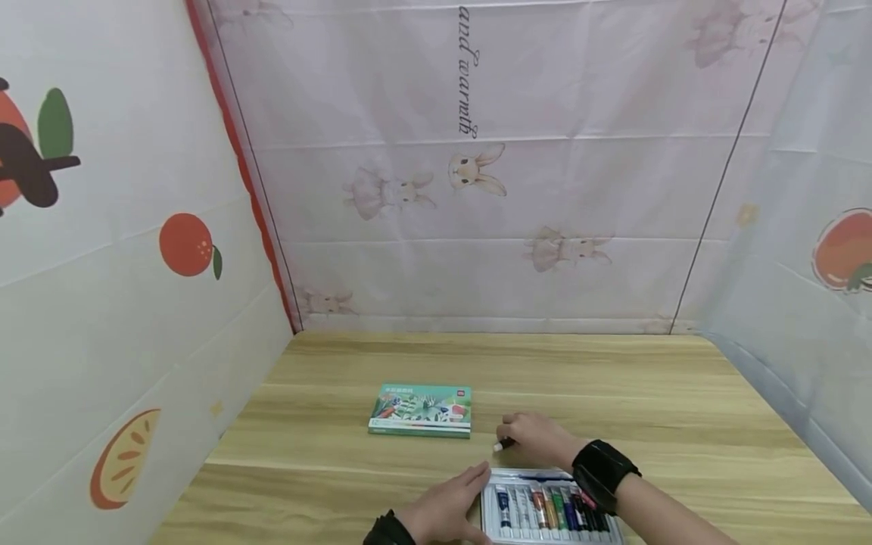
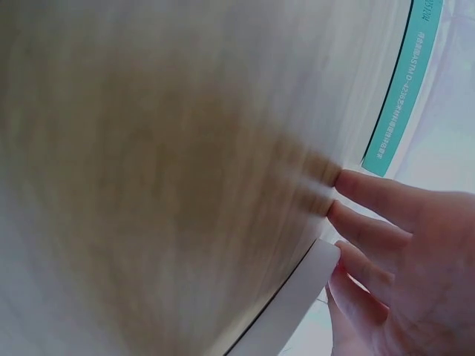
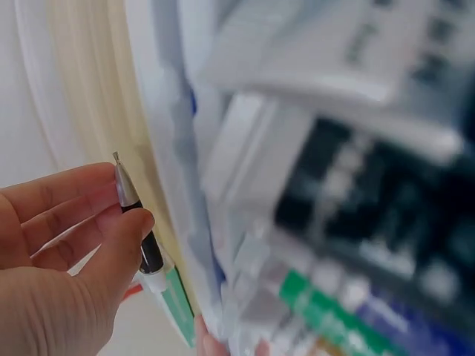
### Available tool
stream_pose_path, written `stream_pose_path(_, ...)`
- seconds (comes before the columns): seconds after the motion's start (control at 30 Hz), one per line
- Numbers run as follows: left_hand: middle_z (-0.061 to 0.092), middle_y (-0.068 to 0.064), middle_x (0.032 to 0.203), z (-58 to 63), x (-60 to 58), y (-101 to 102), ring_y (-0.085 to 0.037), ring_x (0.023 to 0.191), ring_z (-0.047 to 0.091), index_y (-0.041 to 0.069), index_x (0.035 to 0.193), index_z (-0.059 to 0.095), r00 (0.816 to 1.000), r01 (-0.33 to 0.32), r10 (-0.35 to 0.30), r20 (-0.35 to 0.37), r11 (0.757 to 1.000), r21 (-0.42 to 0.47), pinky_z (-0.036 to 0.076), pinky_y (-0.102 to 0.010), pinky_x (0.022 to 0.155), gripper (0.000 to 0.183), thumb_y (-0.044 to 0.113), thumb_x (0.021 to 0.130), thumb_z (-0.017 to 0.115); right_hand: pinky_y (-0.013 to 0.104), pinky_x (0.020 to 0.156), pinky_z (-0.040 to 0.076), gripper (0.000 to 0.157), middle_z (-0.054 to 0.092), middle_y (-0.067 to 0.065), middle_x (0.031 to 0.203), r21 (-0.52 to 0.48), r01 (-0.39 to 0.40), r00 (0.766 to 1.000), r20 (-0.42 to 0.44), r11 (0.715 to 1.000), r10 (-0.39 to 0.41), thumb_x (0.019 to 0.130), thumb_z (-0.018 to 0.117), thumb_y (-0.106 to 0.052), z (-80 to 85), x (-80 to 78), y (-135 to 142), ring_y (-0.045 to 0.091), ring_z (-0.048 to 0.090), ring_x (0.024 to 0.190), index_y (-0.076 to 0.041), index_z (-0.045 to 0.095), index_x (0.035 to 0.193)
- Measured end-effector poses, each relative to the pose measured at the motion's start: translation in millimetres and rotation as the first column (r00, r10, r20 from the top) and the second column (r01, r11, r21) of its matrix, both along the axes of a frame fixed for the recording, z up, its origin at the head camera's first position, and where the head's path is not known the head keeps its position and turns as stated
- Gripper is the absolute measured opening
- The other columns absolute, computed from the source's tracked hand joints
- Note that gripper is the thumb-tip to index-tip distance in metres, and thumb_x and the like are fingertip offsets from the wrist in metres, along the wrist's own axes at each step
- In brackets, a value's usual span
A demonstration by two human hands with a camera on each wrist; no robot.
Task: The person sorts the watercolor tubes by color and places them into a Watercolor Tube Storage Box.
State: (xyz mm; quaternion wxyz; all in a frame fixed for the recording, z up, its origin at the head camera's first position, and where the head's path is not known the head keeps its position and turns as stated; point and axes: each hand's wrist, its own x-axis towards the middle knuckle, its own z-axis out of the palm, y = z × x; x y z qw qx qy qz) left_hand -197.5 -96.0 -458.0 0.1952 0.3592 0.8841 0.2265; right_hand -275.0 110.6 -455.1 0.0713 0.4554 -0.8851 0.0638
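Observation:
My right hand [image 1: 541,439] pinches a short pen [image 3: 151,252] between thumb and fingers, above the table beyond the paint tray. The pen has a black barrel, a silver cone with a thin metal tip, and a white end. My left hand [image 1: 446,506], its fingers extended, rests at the left side of the white tray [image 1: 487,516]. In the left wrist view, fingertips [image 2: 338,256] meet the tray's white side wall. Several paint tubes [image 1: 538,509] in different colours lie in a row inside the tray. My right wrist covers its far right corner.
A green box [image 1: 420,410] with printed plants lies flat on the wooden table [image 1: 579,371], left of my right hand and beyond the left one. Printed cloth walls [image 1: 409,288] enclose the table at the back and both sides. Black bands [image 1: 602,473] circle my wrists.

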Motion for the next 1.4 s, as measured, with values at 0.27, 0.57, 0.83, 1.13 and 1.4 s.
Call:
stream_pose_path(0.27, 0.015, 0.001, 0.134, 1.3, -0.1, 1, -0.014, 0.118, 0.020, 0.011, 0.131, 0.022, 0.999, -0.019, 0.018, -0.034, 0.999, -0.030, 0.029, -0.028, 0.089, 0.087, 0.056, 0.064, 0.053, 0.011, 0.055, 0.040, 0.013, 0.050, -0.009, 0.075, -0.033, -0.036, 0.999, -0.003, 0.999, 0.035, 0.071, 0.063, -0.015, 17.1, 17.8, -4, -0.001, 0.047, 0.065, -0.017, 0.061, 0.084)
stream_pose_path(0.57, 0.016, 0.001, 0.134, -0.6, 2.4, 0, -0.013, 0.117, 0.022, 0.013, 0.131, 0.021, 0.998, -0.019, 0.019, -0.058, 1.000, -0.003, 0.031, -0.026, 0.087, 0.086, 0.056, 0.063, 0.054, 0.009, 0.064, 0.039, 0.022, 0.051, -0.010, 0.082, -0.060, -0.149, 0.989, -0.028, 0.987, 0.148, 0.069, 0.063, -0.007, 20.2, 38.9, -12, -0.002, 0.048, 0.075, -0.016, 0.060, 0.089)
stream_pose_path(0.83, 0.018, 0.002, 0.133, -1.2, 3.6, 1, -0.009, 0.115, 0.025, 0.015, 0.131, 0.021, 0.999, -0.034, 0.035, -0.032, 0.999, 0.029, 0.032, -0.026, 0.086, 0.087, 0.055, 0.062, 0.056, 0.011, 0.071, 0.039, 0.028, 0.051, -0.012, 0.089, -0.072, -0.181, 0.983, 0.023, 0.981, 0.183, 0.072, 0.061, -0.009, 18.9, 57.6, -15, -0.003, 0.046, 0.082, -0.018, 0.058, 0.098)
stream_pose_path(1.13, 0.017, -0.003, 0.134, 0.4, 4.8, -1, -0.011, 0.115, 0.025, 0.012, 0.131, 0.019, 1.000, -0.008, 0.007, 0.012, 0.996, 0.088, 0.033, -0.022, 0.085, 0.086, 0.048, 0.064, 0.060, 0.006, 0.069, 0.036, 0.017, 0.050, -0.011, 0.090, -0.143, -0.294, 0.951, 0.056, 0.945, 0.304, 0.077, 0.056, -0.011, 13.1, 72.9, -22, -0.006, 0.043, 0.082, -0.016, 0.057, 0.093)
stream_pose_path(1.4, 0.014, -0.006, 0.134, -1.8, 4.4, -2, -0.013, 0.117, 0.020, 0.009, 0.132, 0.017, 0.995, -0.017, 0.001, 0.096, 0.987, 0.162, 0.032, -0.022, 0.085, 0.087, 0.042, 0.065, 0.062, 0.003, 0.067, 0.034, 0.016, 0.049, -0.015, 0.089, -0.146, -0.315, 0.940, 0.087, 0.938, 0.330, 0.081, 0.052, -0.013, 7.4, 80.9, -26, -0.010, 0.040, 0.078, -0.018, 0.054, 0.095)
